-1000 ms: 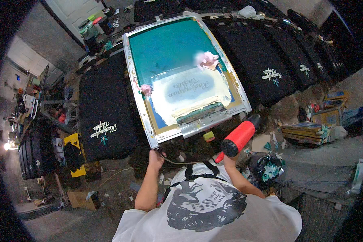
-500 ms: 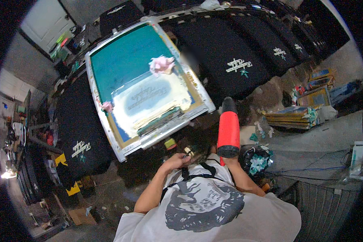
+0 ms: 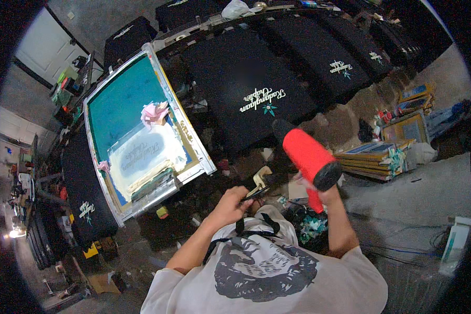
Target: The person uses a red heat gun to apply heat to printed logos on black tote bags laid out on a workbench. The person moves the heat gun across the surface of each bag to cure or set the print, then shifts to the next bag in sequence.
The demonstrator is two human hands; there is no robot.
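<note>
Fingers, left hand: closed on a slim black-and-cream curved piece, its exact kind unclear; held in front of the waist.

Right hand: wrapped around the grip of a red, barrel-shaped heat gun with black ends; the gun was held aloft to the right of the left hand, tilted, its nozzle directed up and leftward toward the black garments.

Silver-edged printing screen with teal mesh: stood at left, slanted, bearing a pale cream ink patch and a crumpled pink wad.

Black cloth garments, cream lettering and teal star shapes: laid in a row beyond the gun.

Yellow-edged stack of flat frames: lay at right.

White T-shirt, dark printed motif: worn by the person.
</note>
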